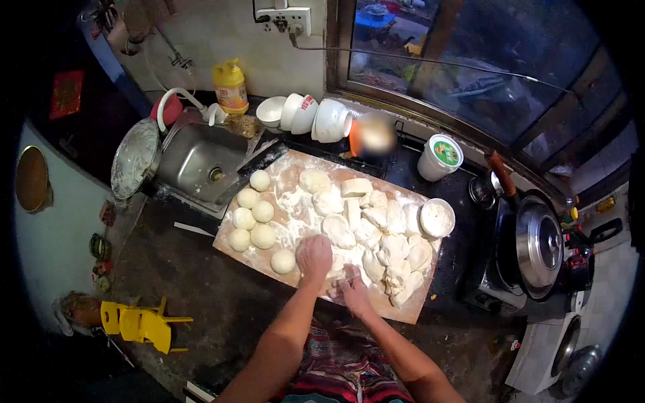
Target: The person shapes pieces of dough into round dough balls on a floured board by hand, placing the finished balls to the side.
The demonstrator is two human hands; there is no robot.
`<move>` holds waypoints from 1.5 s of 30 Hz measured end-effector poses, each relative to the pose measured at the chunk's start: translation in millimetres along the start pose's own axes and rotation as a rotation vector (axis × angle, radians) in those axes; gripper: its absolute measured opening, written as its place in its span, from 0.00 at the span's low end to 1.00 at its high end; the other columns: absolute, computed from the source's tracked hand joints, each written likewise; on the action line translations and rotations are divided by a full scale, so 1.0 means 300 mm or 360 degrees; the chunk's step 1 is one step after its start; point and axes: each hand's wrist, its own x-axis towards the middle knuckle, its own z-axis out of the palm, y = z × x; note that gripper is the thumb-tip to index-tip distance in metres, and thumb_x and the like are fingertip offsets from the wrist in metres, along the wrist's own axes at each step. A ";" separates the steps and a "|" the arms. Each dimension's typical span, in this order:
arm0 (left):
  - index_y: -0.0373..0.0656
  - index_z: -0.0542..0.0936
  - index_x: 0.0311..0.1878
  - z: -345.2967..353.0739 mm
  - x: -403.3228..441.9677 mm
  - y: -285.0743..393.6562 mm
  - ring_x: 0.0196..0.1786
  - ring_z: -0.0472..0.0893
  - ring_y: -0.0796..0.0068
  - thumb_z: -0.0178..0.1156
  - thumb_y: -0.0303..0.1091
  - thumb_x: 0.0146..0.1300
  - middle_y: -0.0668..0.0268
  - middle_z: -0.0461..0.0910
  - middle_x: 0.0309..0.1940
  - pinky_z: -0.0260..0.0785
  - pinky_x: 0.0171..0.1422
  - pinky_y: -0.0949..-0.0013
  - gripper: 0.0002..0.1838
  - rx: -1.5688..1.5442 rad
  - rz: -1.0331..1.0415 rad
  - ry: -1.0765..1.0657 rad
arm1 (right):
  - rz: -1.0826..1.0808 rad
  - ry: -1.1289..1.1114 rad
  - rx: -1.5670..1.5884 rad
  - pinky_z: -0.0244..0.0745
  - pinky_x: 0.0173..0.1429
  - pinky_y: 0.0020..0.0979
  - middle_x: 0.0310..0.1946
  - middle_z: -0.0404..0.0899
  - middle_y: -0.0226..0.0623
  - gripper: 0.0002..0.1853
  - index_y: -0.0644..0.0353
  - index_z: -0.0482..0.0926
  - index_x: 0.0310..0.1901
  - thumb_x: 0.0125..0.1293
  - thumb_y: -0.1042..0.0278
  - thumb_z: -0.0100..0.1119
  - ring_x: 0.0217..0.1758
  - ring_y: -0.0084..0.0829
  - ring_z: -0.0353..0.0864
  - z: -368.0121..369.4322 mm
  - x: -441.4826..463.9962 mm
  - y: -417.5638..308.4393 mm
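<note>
On a floured wooden board, my left hand is closed, its knuckles pressed down at a piece of dough. My right hand lies at the near side of that piece, thumb and fingers apart, touching the board. Both hands partly hide the dough. Left of my left hand sits a smooth round dough ball; several more dough balls are grouped behind it. Many uneven dough pieces spread over the right half of the board. A white bowl of flour stands at the right edge.
A steel sink with a floury metal basin is at the left. Behind the board stand stacked white bowls, a yellow bottle and a white tub. A lidded pot sits right; yellow chairs stand lower left.
</note>
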 end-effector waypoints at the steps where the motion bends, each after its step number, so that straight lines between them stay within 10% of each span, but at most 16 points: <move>1: 0.38 0.79 0.30 -0.005 0.023 0.009 0.40 0.77 0.49 0.51 0.37 0.62 0.52 0.78 0.31 0.68 0.45 0.49 0.13 -0.0016 -0.0027 -0.0034 | 0.0051 0.0028 0.0129 0.78 0.38 0.28 0.37 0.76 0.37 0.18 0.57 0.64 0.60 0.70 0.71 0.50 0.35 0.28 0.79 0.011 0.010 -0.020; 4: 0.37 0.78 0.33 0.013 -0.044 0.005 0.42 0.76 0.49 0.50 0.37 0.63 0.51 0.78 0.34 0.68 0.49 0.52 0.13 -0.0017 0.0070 -0.0176 | -0.0370 0.0322 -0.0209 0.77 0.42 0.31 0.37 0.77 0.40 0.18 0.55 0.66 0.58 0.68 0.70 0.53 0.36 0.33 0.79 0.044 0.067 -0.007; 7: 0.36 0.77 0.36 0.012 -0.203 -0.021 0.42 0.76 0.49 0.49 0.36 0.64 0.48 0.77 0.35 0.66 0.52 0.52 0.13 -0.0451 -0.0216 -0.0284 | 0.0162 0.0185 -0.0345 0.73 0.49 0.32 0.42 0.76 0.43 0.19 0.59 0.68 0.57 0.65 0.70 0.55 0.45 0.32 0.77 0.043 -0.111 -0.286; 11: 0.35 0.76 0.33 0.039 -0.300 -0.029 0.40 0.75 0.48 0.49 0.33 0.64 0.49 0.76 0.33 0.63 0.51 0.47 0.11 -0.0405 -0.0172 0.0475 | -0.1191 0.0139 -0.1058 0.74 0.44 0.37 0.38 0.77 0.47 0.21 0.61 0.67 0.57 0.63 0.69 0.55 0.37 0.42 0.78 0.015 -0.104 -0.015; 14: 0.40 0.76 0.28 0.005 -0.117 -0.040 0.39 0.76 0.50 0.53 0.35 0.60 0.54 0.76 0.30 0.65 0.49 0.51 0.09 -0.0067 0.0357 0.0066 | -0.0446 0.0177 -0.0586 0.75 0.40 0.37 0.36 0.77 0.46 0.23 0.59 0.63 0.61 0.65 0.66 0.55 0.31 0.44 0.79 0.004 -0.093 -0.049; 17: 0.38 0.77 0.30 0.023 -0.015 -0.038 0.39 0.75 0.49 0.52 0.35 0.60 0.51 0.77 0.32 0.64 0.49 0.50 0.10 0.0061 0.0378 -0.0174 | -0.0329 0.0162 -0.0474 0.78 0.37 0.33 0.35 0.77 0.39 0.24 0.57 0.59 0.64 0.71 0.61 0.50 0.30 0.32 0.80 -0.008 0.073 0.207; 22: 0.37 0.76 0.28 -0.057 -0.137 0.039 0.37 0.74 0.47 0.51 0.34 0.62 0.50 0.76 0.28 0.64 0.48 0.50 0.11 -0.0670 0.0051 -0.0046 | 0.0223 0.0082 0.0295 0.79 0.35 0.32 0.35 0.78 0.39 0.23 0.56 0.59 0.65 0.72 0.64 0.49 0.30 0.30 0.80 0.030 -0.034 -0.085; 27: 0.37 0.72 0.25 -0.030 -0.279 -0.022 0.33 0.73 0.46 0.50 0.32 0.62 0.50 0.73 0.25 0.65 0.44 0.49 0.11 -0.0379 -0.0079 0.0192 | -0.1473 0.0148 -0.1254 0.78 0.44 0.35 0.36 0.78 0.43 0.26 0.61 0.61 0.64 0.67 0.65 0.54 0.33 0.36 0.81 0.003 -0.082 0.040; 30: 0.37 0.71 0.23 -0.014 -0.101 -0.029 0.33 0.73 0.46 0.49 0.31 0.62 0.49 0.72 0.23 0.65 0.42 0.49 0.12 -0.0144 0.0508 0.0108 | -0.0207 0.0107 -0.0578 0.79 0.43 0.35 0.39 0.77 0.45 0.27 0.60 0.59 0.66 0.69 0.64 0.54 0.34 0.36 0.82 0.007 -0.097 -0.062; 35: 0.40 0.75 0.25 0.003 -0.028 -0.002 0.35 0.75 0.48 0.52 0.33 0.61 0.52 0.75 0.25 0.66 0.44 0.49 0.10 -0.0214 0.0378 -0.0092 | 0.0312 0.0016 0.0475 0.80 0.42 0.34 0.42 0.76 0.44 0.24 0.60 0.59 0.66 0.74 0.61 0.45 0.36 0.33 0.81 0.054 -0.049 -0.106; 38: 0.39 0.76 0.27 0.014 -0.154 -0.023 0.37 0.76 0.48 0.54 0.35 0.60 0.51 0.76 0.28 0.65 0.45 0.48 0.10 -0.0621 0.0010 -0.0150 | -0.0602 0.0344 -0.0527 0.78 0.48 0.36 0.48 0.75 0.45 0.22 0.63 0.64 0.63 0.72 0.62 0.48 0.44 0.35 0.80 0.023 0.050 0.116; 39: 0.38 0.76 0.27 0.038 -0.205 -0.056 0.37 0.75 0.48 0.54 0.35 0.60 0.51 0.77 0.28 0.65 0.46 0.48 0.10 -0.0593 -0.0033 -0.0041 | -0.0001 0.0059 -0.0350 0.72 0.56 0.37 0.53 0.74 0.47 0.22 0.65 0.67 0.60 0.68 0.65 0.53 0.53 0.36 0.75 0.022 -0.077 -0.129; 43: 0.38 0.75 0.26 0.036 -0.288 -0.084 0.37 0.74 0.47 0.52 0.34 0.61 0.51 0.76 0.28 0.64 0.46 0.48 0.11 -0.0118 0.0195 0.0339 | -0.1115 -0.0025 -0.1138 0.74 0.49 0.38 0.44 0.75 0.50 0.21 0.65 0.68 0.57 0.64 0.68 0.57 0.44 0.42 0.78 0.023 -0.101 -0.008; 45: 0.37 0.76 0.29 -0.002 -0.152 -0.064 0.40 0.75 0.48 0.55 0.36 0.61 0.49 0.76 0.31 0.64 0.49 0.48 0.11 -0.0133 0.0262 0.0126 | -0.0594 0.0101 -0.0845 0.75 0.47 0.38 0.42 0.75 0.49 0.22 0.65 0.66 0.58 0.65 0.67 0.56 0.41 0.43 0.79 0.030 -0.099 -0.081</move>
